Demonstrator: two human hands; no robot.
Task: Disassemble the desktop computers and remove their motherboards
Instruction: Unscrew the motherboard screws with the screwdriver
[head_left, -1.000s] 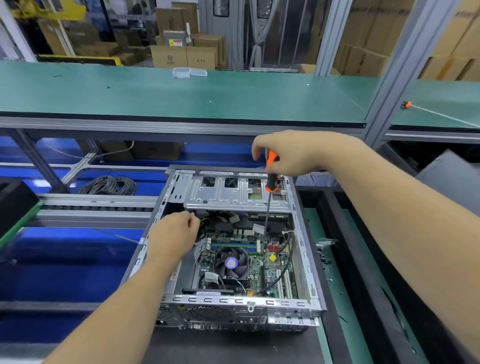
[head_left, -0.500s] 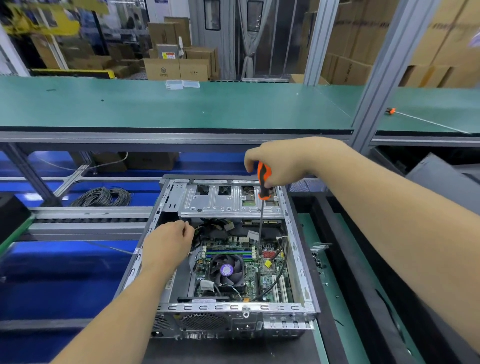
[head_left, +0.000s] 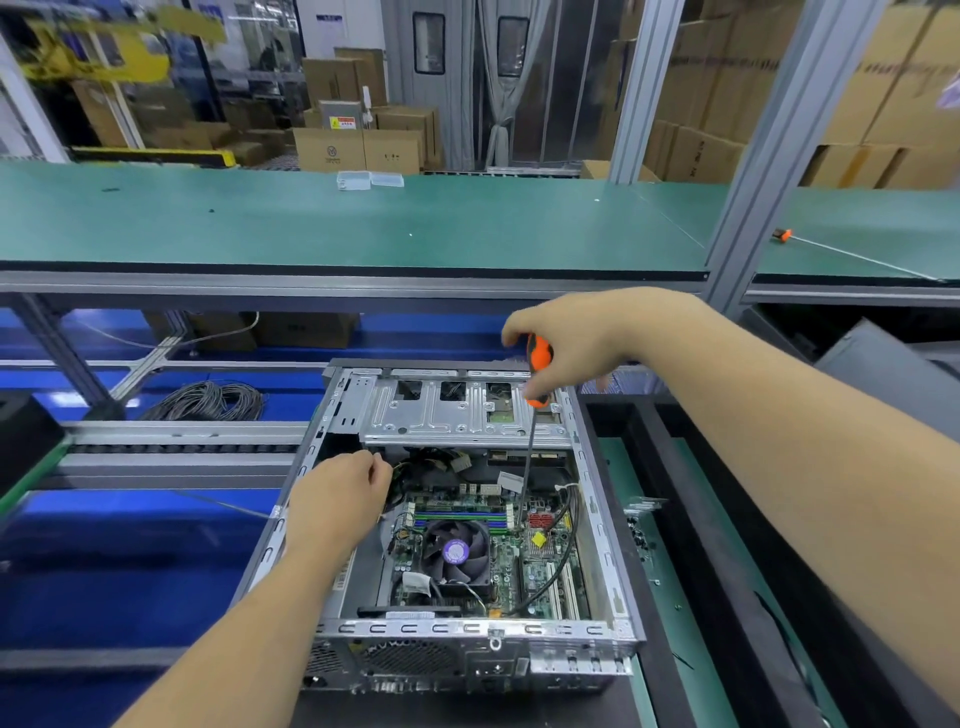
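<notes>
- We are gripping the screwdriver in our right hand, tip down on the motherboard.
- Our left hand is curling by the case wall; held item unclear.
- Cover is off, board still mounted.

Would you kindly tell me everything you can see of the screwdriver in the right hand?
The screwdriver has an orange and black handle and a long, thin, dark metal shaft. The right hand grips the handle from above, holding it nearly upright. The shaft passes in front of the drive cage and reaches down to the motherboard; whether the tip sits on a screw is unclear.
</notes>
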